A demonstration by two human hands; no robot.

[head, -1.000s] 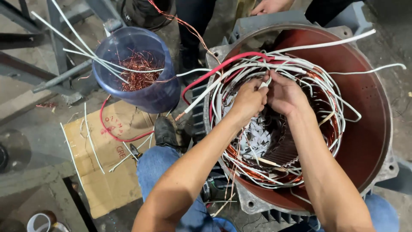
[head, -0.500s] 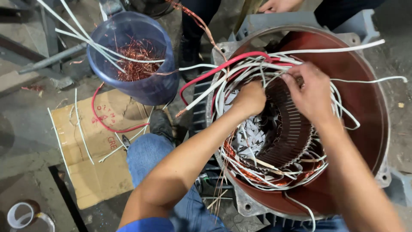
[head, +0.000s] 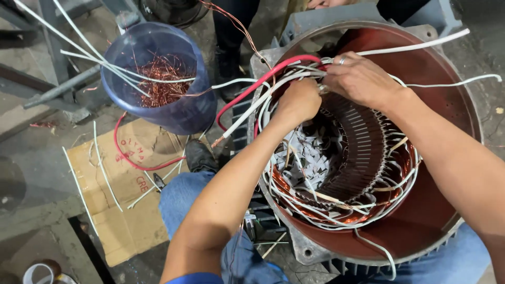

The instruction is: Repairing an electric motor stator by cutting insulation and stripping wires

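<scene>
A large electric motor stator with a red-brown inner housing lies open in front of me, its slotted core ringed by copper windings and white sleeved wires. My left hand grips a bundle of white and red wires at the stator's upper left rim. My right hand, with a ring on one finger, closes on the same bundle just to the right, fingers touching the left hand.
A blue plastic bucket with scrap copper wire and white sleeves stands at the upper left. Flattened cardboard with loose wire pieces lies on the concrete floor. Another person's legs and hand are at the top. My knee in jeans sits beside the motor.
My view shifted slightly. My right hand moved left along the upper rim and came together with my left hand on the wire bundle.
</scene>
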